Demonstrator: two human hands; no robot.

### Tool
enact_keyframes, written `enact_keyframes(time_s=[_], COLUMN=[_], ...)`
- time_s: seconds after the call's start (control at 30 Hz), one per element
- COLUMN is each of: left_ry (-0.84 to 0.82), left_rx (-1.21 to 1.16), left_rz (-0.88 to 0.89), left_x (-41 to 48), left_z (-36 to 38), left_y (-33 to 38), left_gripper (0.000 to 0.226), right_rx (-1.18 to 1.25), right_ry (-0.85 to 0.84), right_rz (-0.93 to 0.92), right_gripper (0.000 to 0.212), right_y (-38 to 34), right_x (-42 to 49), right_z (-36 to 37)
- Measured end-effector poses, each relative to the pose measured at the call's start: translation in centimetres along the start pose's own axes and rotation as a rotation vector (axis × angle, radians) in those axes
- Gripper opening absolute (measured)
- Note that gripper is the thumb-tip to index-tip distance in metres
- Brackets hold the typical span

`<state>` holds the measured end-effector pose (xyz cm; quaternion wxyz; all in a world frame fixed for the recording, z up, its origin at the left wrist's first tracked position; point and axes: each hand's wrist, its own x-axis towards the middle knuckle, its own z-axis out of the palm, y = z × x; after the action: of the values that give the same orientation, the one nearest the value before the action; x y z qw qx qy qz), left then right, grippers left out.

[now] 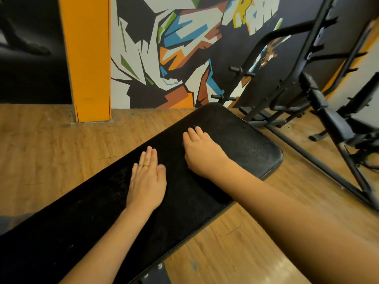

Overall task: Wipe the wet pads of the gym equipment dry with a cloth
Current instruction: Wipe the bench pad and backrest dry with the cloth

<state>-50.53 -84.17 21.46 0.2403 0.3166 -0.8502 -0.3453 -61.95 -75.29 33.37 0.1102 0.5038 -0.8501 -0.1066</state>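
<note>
left grip (146, 181) lies flat on the long black padded surface (71, 222), fingers straight, holding nothing. black terry cloth (184, 191) is spread on the pad between both grips. right grip (202, 152) presses the cloth; whether its fingers pinch it cannot be told. the speckled pad end (256, 148) lies just beyond the right grip, the nearer one, along the pad's long axis.

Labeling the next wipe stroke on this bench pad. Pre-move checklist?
1. Left hand flat on bench pad: ok.
2. Right hand touching the pad: ok.
3. Cloth under right hand: cannot tell, dark on dark.
4. Pad ahead of right hand's fingers unobstructed: ok.
5. Wet patches remaining: cannot tell.
6. Black frame apart from pad: ok.
</note>
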Motion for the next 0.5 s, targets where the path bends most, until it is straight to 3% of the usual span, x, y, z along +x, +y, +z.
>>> enact_keyframes(time_s=[0.23,0.5], left_ry=[0.005,0.025], left_rx=[0.013,0.025], left_rz=[0.046,0.052], left_x=[0.1,0.3], left_z=[0.2,0.5], left_y=[-0.7,-0.7], left_gripper=[0.058,0.058], right_rx=[-0.189,-0.02], right_ry=[-0.009,0.192], right_rz=[0.099,0.216], right_gripper=[0.067,0.039], right_y=[5.2,7.1], right_x=[-7.9,6.3], right_z=[-0.8,-0.7])
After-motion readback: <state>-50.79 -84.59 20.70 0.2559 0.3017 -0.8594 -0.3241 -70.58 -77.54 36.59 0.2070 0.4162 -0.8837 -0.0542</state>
